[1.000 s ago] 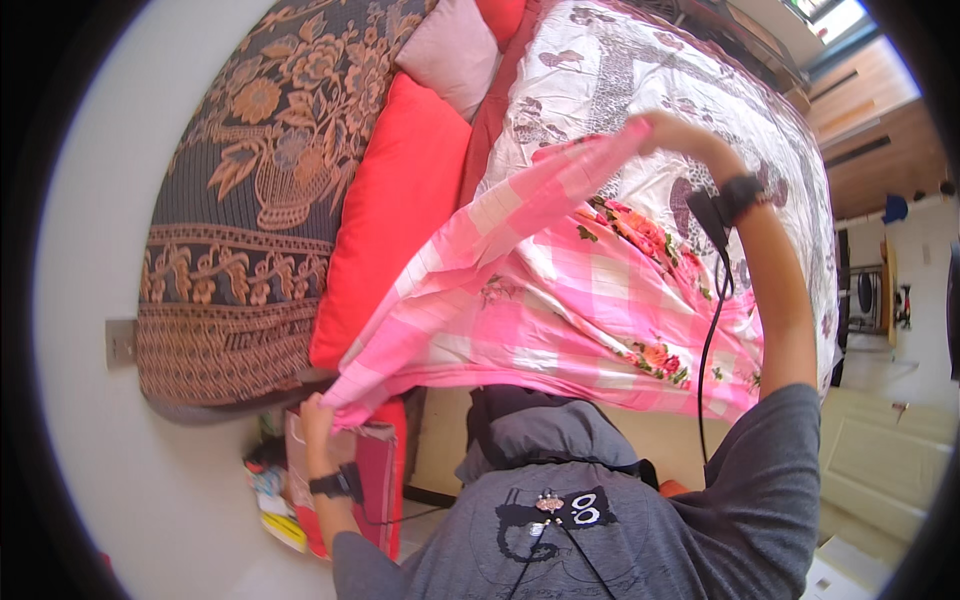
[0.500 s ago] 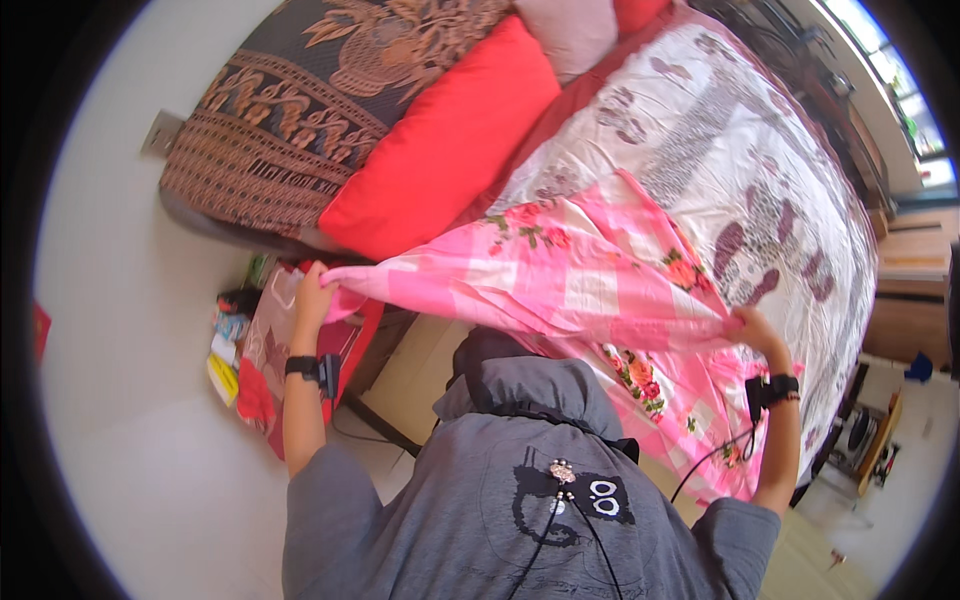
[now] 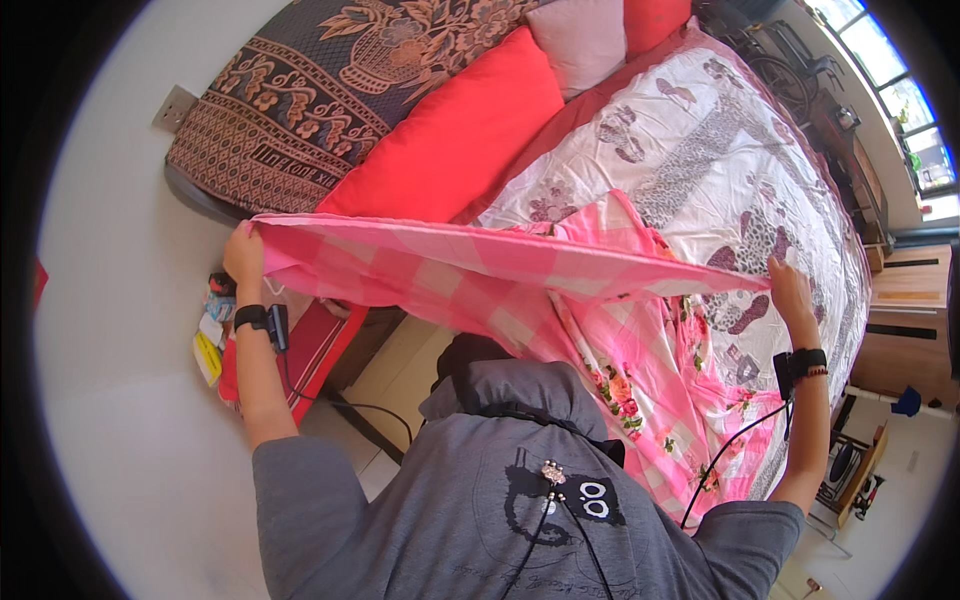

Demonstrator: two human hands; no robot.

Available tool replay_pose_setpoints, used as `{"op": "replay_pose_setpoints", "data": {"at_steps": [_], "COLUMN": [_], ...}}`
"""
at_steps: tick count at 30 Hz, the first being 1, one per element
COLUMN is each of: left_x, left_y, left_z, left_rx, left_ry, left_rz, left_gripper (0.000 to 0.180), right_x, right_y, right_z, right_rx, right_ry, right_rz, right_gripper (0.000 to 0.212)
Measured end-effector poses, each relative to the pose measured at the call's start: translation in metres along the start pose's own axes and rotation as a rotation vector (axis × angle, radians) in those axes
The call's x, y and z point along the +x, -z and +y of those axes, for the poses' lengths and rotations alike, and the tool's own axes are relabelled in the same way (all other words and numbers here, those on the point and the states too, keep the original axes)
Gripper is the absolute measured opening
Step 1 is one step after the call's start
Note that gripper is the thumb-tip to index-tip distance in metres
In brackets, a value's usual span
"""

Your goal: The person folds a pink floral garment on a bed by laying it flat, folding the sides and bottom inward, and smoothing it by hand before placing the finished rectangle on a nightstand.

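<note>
Stretched between my two hands is a pink and white checked cloth (image 3: 480, 285) with printed flowers, perhaps a bed sheet; its upper edge is nearly straight. My left hand (image 3: 243, 257) is closed round one end of that edge, beyond the bed's left corner. The other end is gripped by my right hand (image 3: 790, 290), over the patterned white bedding (image 3: 680, 120). Below the taut edge, the rest of the cloth hangs in folds and lies over the bed's near side, down to the right of my body.
A long red pillow (image 3: 450, 135) and a pale pillow (image 3: 580, 45) lie across the bed by a dark flowered cover (image 3: 330, 100). Bags and small packages stand near a red striped mat (image 3: 320, 340) at left. A wheelchair (image 3: 785, 75) stands by the window.
Both my hands have risen and moved farther apart, left hand leftward, right hand rightward. The cloth's top edge has gone from slack and bunched to straight and tight.
</note>
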State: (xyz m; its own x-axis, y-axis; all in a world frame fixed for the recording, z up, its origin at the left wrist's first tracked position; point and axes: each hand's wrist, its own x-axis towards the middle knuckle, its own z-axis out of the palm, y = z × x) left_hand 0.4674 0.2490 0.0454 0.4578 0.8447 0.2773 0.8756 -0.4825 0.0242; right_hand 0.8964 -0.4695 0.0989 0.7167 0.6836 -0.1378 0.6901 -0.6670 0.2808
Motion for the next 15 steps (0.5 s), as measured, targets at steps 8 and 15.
{"op": "replay_pose_setpoints", "data": {"at_steps": [8,15], "left_x": [0.021,0.000], "left_y": [-0.033,-0.090], "left_z": [-0.009,-0.073], "left_rx": [-0.056,-0.063], "left_ry": [0.036,0.061], "left_rz": [-0.001,-0.192], "left_gripper": [0.023,0.028], "right_x": [0.046,0.068], "right_y": [0.061,0.071], "right_z": [-0.008,-0.013], "right_rx": [0.469,1.996], "right_ry": [0.025,-0.220], "right_rz": [0.317,0.333], "right_gripper": [0.008,0.021]}}
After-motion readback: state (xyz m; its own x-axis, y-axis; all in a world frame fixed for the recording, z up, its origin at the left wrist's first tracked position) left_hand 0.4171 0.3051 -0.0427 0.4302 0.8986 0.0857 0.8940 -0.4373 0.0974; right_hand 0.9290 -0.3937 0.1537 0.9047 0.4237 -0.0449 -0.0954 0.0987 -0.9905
